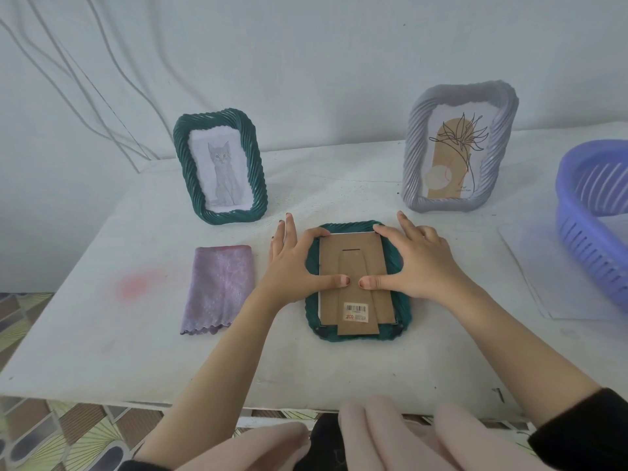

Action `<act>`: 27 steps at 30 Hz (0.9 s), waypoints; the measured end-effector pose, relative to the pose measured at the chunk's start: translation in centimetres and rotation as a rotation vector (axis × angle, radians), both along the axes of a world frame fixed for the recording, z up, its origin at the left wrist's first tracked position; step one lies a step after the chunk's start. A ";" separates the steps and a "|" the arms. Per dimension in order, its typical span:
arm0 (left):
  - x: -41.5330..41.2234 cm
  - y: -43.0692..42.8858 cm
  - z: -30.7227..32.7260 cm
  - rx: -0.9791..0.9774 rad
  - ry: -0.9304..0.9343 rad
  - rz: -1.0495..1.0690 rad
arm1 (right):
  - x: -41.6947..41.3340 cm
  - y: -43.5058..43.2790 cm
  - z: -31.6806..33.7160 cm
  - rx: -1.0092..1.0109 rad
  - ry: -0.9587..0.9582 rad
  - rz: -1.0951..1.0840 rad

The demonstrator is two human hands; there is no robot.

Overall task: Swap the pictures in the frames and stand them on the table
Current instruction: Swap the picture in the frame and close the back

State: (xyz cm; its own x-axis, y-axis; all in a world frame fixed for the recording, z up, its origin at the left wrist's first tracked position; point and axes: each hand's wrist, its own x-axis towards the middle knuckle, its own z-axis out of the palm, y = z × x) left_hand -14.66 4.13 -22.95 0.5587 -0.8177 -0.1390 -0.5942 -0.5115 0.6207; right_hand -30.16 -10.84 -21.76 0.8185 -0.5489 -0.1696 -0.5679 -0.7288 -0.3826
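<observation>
A dark green frame (pixel 402 321) lies face down in the middle of the bench (pixel 102 334), cardboard back (pixel 353 260) up. The left hand (pixel 292 263) and right hand (pixel 418 263) are spread over it, thumbs pressing the back, forefingers at its top corners. At 10 o'clock from it stands the cat frame (pixel 220 171) — at 2 o'clock, the lilac frame (pixel 458 147).

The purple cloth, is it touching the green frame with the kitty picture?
Apart. The head view shows a strip of bare white table between the purple cloth and the standing green frame.
</observation>
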 end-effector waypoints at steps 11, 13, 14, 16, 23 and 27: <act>-2.1 3.1 -1.3 -0.280 -0.057 -0.072 | -3.6 0.9 -0.9 0.148 -0.284 0.175; -2.2 4.3 -1.3 -0.278 -0.014 -0.086 | -4.8 0.9 -0.9 0.194 -0.289 0.206; -2.2 5.0 -1.4 -0.265 -0.006 -0.105 | -5.3 1.0 -1.0 0.205 -0.277 0.217; -2.0 6.0 -1.4 -0.217 -0.022 -0.157 | -6.1 1.0 -1.0 0.216 -0.248 0.236; -2.0 6.4 -0.6 -0.100 -0.099 -0.226 | -6.4 1.2 -0.6 0.183 -0.229 0.264; -1.7 6.2 0.3 -0.038 -0.175 -0.284 | -6.0 1.1 -0.1 0.134 -0.198 0.284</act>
State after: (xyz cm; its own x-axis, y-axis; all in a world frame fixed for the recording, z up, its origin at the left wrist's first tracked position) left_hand -16.40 10.36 -22.64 0.3202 -0.9470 -0.0271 -0.8090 -0.2883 0.5122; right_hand -36.13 -9.76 -21.83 0.9592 -0.2788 -0.0475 -0.2555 -0.7825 -0.5678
